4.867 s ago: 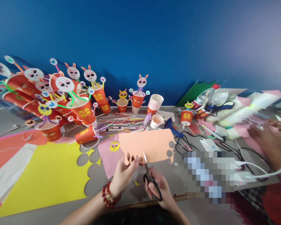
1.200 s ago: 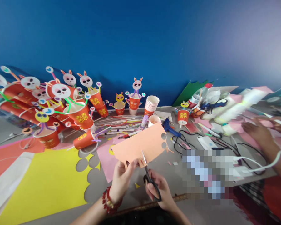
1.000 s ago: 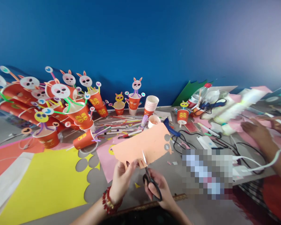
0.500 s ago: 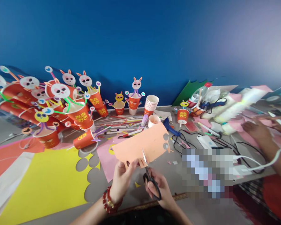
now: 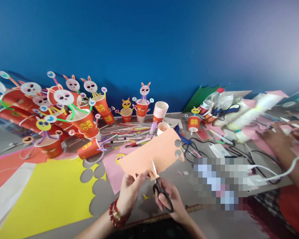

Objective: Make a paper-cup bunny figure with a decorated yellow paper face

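My left hand pinches the lower edge of a sheet of orange paper, which is held tilted above the table. Small ear-like shapes are marked near that edge, and round holes show at the sheet's right end. My right hand grips black-handled scissors, fingers through the loops. The scissor blades point up and lie across the paper's lower edge, close to my left fingertips. Beneath the orange sheet, a pink sheet lies on the table, with a small yellow face on it.
Yellow paper with round cut-outs covers the left. Behind stand red paper cups with rabbit faces, a cup stack and scattered pens. A blue glue gun and cables lie right, near another person's hand.
The orange sheet has turned slightly, its right end lower. The scissors have shifted a little to the right, and the small flap beside the blades looks more lifted.
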`<state>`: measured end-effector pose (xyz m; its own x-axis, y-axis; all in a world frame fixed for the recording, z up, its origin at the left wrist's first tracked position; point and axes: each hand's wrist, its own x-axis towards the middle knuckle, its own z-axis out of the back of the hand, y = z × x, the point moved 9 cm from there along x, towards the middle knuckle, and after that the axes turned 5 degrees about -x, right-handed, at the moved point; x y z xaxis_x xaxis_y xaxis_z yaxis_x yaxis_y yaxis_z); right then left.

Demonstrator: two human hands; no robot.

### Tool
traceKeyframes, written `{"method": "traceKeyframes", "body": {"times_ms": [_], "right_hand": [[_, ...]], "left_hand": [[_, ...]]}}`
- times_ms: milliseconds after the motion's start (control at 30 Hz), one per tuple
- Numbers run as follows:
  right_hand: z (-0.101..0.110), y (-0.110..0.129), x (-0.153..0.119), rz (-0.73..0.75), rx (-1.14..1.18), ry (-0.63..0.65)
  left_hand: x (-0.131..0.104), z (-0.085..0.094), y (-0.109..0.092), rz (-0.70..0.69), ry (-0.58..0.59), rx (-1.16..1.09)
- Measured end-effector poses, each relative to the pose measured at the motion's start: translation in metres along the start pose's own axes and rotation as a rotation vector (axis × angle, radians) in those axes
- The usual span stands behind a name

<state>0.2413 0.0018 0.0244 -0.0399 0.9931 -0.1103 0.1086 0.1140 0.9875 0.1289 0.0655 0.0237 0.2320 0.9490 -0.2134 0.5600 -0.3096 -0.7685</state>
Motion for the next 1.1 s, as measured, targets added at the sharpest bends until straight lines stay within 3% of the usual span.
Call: {"method": "traceKeyframes", "body": {"times_ms": [1100], "right_hand": [[0.0039, -0.0056, 0.0009, 0.035, 0.040, -0.044]], "left_hand": [[0.0004, -0.0087, 0.0033, -0.020, 0.108, 0.094]]}}
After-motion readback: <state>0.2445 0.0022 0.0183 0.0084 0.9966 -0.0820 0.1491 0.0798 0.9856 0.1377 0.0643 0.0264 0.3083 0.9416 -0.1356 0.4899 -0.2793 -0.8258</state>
